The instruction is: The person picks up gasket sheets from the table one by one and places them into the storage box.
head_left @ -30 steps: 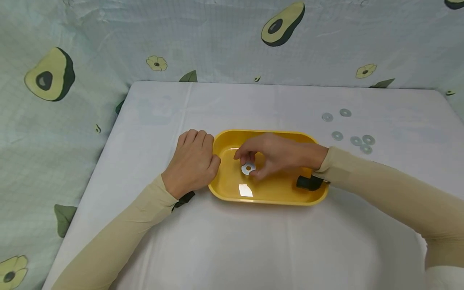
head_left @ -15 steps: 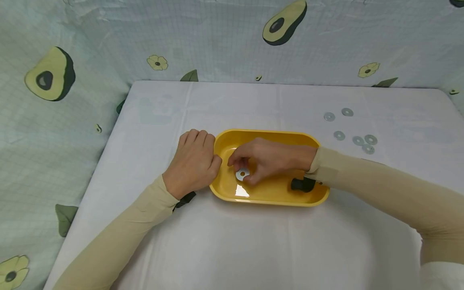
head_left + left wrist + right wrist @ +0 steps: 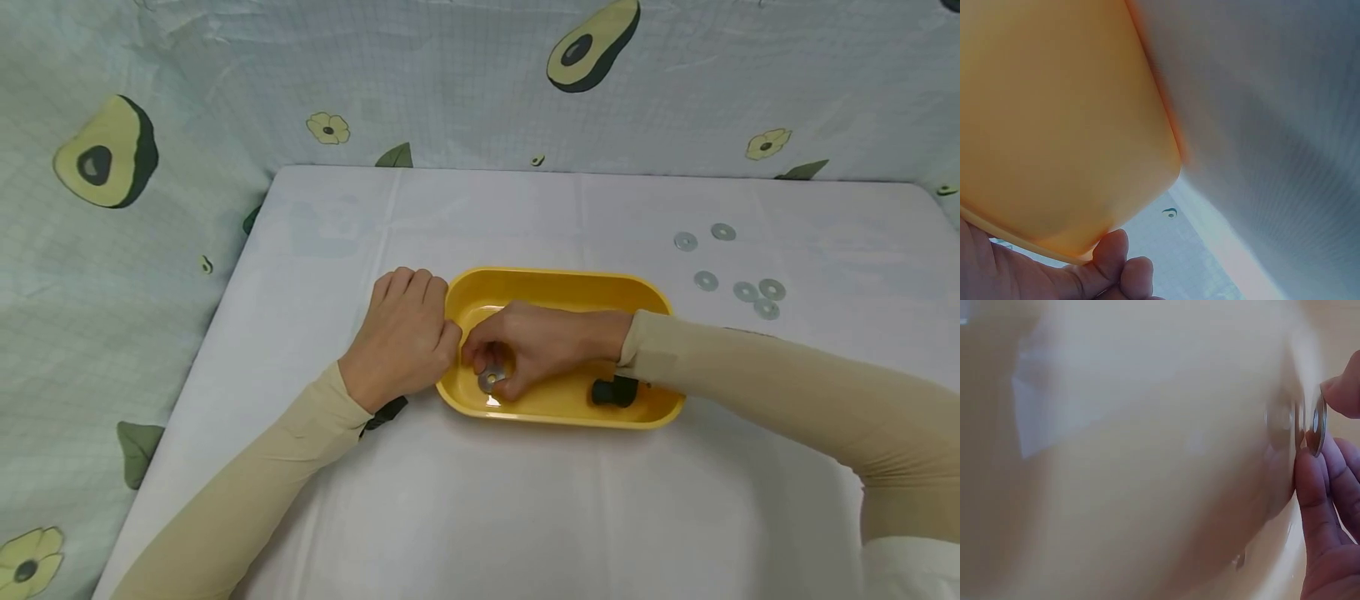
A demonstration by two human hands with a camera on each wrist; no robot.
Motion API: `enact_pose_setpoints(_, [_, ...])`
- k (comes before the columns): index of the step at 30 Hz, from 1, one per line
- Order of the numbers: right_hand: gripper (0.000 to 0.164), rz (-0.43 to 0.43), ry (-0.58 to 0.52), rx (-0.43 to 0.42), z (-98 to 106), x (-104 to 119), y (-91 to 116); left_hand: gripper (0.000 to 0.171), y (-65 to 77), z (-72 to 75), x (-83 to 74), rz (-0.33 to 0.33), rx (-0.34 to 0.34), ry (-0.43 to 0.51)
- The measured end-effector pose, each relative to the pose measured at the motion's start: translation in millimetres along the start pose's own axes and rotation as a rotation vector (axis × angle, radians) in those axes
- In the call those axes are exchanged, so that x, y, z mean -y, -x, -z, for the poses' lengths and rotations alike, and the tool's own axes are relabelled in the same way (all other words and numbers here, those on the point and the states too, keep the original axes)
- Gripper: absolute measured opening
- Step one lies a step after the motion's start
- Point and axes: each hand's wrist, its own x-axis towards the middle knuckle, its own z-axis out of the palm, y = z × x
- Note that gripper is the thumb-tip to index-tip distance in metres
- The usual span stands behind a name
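My left hand (image 3: 403, 343) grips the left end of a yellow oblong tray (image 3: 570, 285). The left wrist view shows its fingertips (image 3: 1111, 253) curled at the rim, against the tray's outer wall. Inside the tray, toward the left end, my right hand (image 3: 536, 346) pinches a flat metal washer (image 3: 491, 379). Seen from the right wrist, that washer (image 3: 1318, 425) stands nearly edge-on between thumb and fingers, close to the glossy tray surface, which mirrors it.
Several loose washers (image 3: 706, 281) lie on the white-covered table (image 3: 525, 508) to the right, behind my right forearm. A black wrist camera (image 3: 615, 392) under the right sleeve hangs over the tray's right part. An avocado-print cloth (image 3: 450, 75) hangs behind.
My right hand has moved left and nearer to me inside the tray, carrying the washer toward the left end. The left hand has stayed on the rim.
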Motion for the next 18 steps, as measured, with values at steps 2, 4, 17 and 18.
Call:
enact_pose_setpoints(2, [0.03,0.007,0.006,-0.004,-0.7,1.3,-1.0,0.022,-0.2,0.5,-0.4,-0.004,-0.003,-0.001])
enact_pose_setpoints(4, [0.029,0.013,0.016,-0.004,-1.0,2.8,-2.0,0.021,-0.3,0.9,-0.7,-0.005,-0.004,-0.002])
enact_pose_setpoints(17, [0.036,0.003,0.098,0.004,-1.7,7.5,-0.3,0.022,0.6,1.6,-1.4,-0.008,-0.002,-0.004])
enact_pose_setpoints(18, [0.037,-0.002,0.098,0.007,-0.5,8.1,0.8,0.022,0.8,1.7,-1.3,-0.006,0.001,-0.003])
